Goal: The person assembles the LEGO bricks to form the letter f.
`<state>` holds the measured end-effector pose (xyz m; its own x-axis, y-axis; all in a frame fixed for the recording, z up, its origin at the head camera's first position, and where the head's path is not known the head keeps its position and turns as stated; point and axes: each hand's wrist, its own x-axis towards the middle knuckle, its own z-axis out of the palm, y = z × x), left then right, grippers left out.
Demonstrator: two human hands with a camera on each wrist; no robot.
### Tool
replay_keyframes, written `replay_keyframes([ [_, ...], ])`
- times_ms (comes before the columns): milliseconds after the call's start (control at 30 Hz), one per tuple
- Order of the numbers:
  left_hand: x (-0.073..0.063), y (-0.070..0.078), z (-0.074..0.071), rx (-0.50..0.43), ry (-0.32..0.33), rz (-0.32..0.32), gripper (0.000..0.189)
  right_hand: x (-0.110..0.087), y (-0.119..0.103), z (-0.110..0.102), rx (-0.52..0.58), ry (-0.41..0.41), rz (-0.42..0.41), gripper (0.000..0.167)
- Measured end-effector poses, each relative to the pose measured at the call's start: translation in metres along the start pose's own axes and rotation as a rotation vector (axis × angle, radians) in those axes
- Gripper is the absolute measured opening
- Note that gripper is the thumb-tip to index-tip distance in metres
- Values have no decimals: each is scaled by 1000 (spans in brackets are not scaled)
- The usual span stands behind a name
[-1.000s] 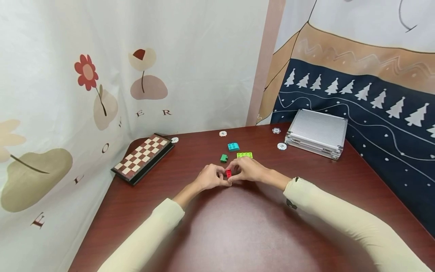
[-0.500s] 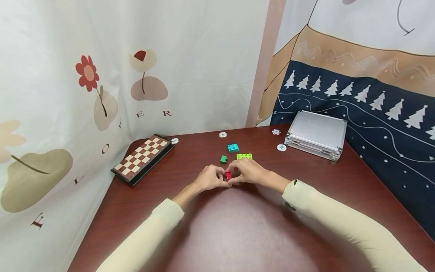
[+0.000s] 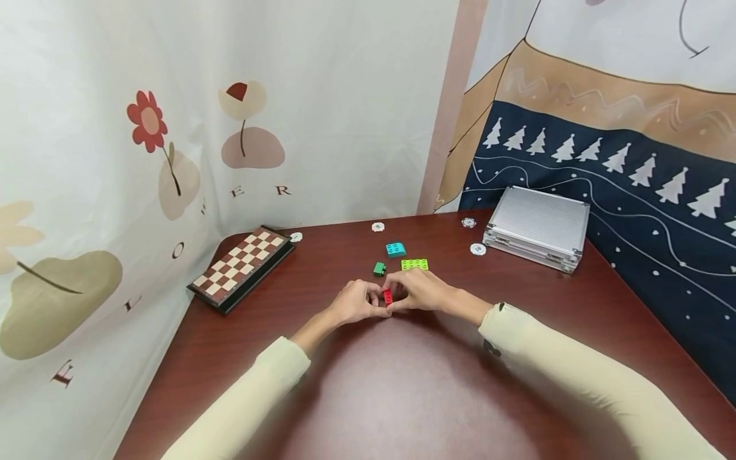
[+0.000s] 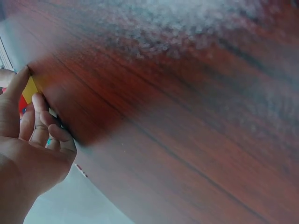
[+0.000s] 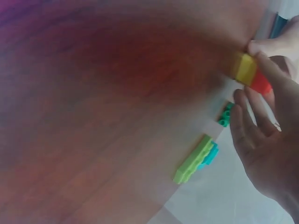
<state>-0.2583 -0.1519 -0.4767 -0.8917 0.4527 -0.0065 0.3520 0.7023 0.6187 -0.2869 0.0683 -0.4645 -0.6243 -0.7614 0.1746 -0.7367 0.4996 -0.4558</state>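
Observation:
A red toy brick (image 3: 388,297) stands between both hands near the middle of the table. Under it in the right wrist view is a yellow brick (image 5: 245,69), the two faces meeting. From the left, my left hand (image 3: 355,300) pinches the pair between thumb and fingers; its wrist view shows the yellow brick (image 4: 29,89) between the fingertips. My right hand (image 3: 418,287) grips the bricks from the other side, thumb and index finger curled on them. Fingers partly cover both bricks. Just beyond lie a dark green brick (image 3: 379,269) and a lime green brick (image 3: 414,264).
Farther back lies a turquoise brick (image 3: 395,249). A chessboard box (image 3: 241,268) is at the left, a silver case (image 3: 537,223) at the right. Several poker chips, one a white chip (image 3: 478,249), lie along the back. Printed curtains (image 3: 345,128) border the table.
The head view shifts slightly. Both hands keep their hold on the bricks, with hardly any visible movement, and the other bricks stay in place.

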Motion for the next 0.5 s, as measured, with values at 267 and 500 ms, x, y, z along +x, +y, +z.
replay_keyframes([
  [267,1,0,-1,-9,-3,19,26,0,1,-15,19,-53,-27,50],
  [500,1,-2,0,-12,-15,-14,41,1,21,-35,65,11,43,51],
])
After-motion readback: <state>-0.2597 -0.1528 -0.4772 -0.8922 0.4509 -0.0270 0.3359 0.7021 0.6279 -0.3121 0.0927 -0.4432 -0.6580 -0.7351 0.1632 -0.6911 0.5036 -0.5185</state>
